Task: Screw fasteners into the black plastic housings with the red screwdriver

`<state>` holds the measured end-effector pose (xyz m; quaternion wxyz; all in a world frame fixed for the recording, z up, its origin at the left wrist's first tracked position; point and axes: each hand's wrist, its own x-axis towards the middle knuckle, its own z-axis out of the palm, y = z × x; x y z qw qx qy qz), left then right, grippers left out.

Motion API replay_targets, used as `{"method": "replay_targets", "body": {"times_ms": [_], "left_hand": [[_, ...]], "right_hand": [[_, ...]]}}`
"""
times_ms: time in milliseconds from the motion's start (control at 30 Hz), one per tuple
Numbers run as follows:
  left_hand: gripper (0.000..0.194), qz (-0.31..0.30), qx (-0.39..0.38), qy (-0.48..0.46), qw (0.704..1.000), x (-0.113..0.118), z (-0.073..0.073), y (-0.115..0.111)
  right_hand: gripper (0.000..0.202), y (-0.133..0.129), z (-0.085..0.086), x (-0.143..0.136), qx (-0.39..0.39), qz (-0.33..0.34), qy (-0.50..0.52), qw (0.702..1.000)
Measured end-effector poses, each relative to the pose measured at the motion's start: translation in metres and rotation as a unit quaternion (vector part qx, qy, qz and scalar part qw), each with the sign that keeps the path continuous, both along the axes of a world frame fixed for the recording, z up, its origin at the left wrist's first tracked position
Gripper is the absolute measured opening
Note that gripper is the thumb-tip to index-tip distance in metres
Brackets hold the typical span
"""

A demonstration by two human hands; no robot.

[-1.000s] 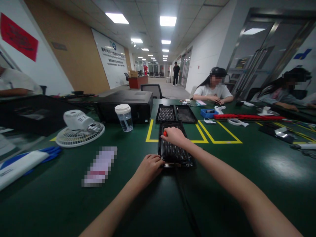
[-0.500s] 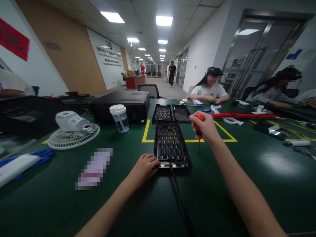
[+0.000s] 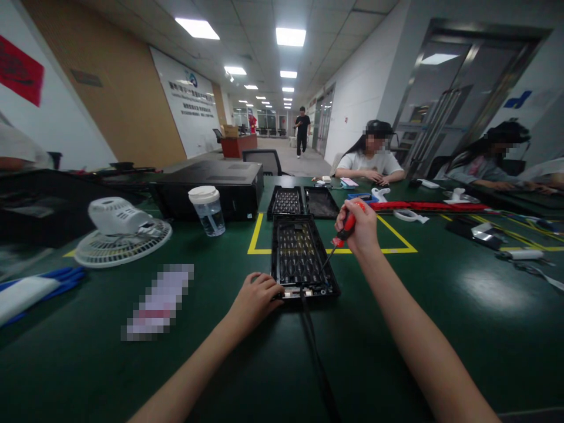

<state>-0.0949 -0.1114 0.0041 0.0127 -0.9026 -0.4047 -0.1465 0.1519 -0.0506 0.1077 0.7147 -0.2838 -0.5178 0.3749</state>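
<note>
A black rectangular case with rows of small parts inside lies on the green table, and a black strap runs from its near end. My left hand grips the case's near left corner, fingers curled over the edge. In my right hand is a red and black screwdriver, tilted, its thin shaft pointing down left to the right side of the case. Whether the tip touches the case I cannot tell. Just behind stands a second, opened black case with its lid half.
On the left are a lidded cup, a white fan, a blurred pinkish item, blue gloves and a large black box. A red strip and cables lie right. Two people sit across the table; another walks behind.
The screwdriver has gone from upright beside the case to tilted, with its tip now at the case's right side. My left hand stays at the corner. The view has shifted slightly.
</note>
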Motion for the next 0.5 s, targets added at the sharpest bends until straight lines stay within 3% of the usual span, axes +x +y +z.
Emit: {"method": "replay_targets", "body": {"times_ms": [500], "left_hand": [[0.026, 0.028, -0.088, -0.042, 0.995, 0.012, 0.015, 0.012]], "right_hand": [[0.018, -0.004, -0.001, -0.005, 0.010, 0.013, 0.019, 1.000]]}}
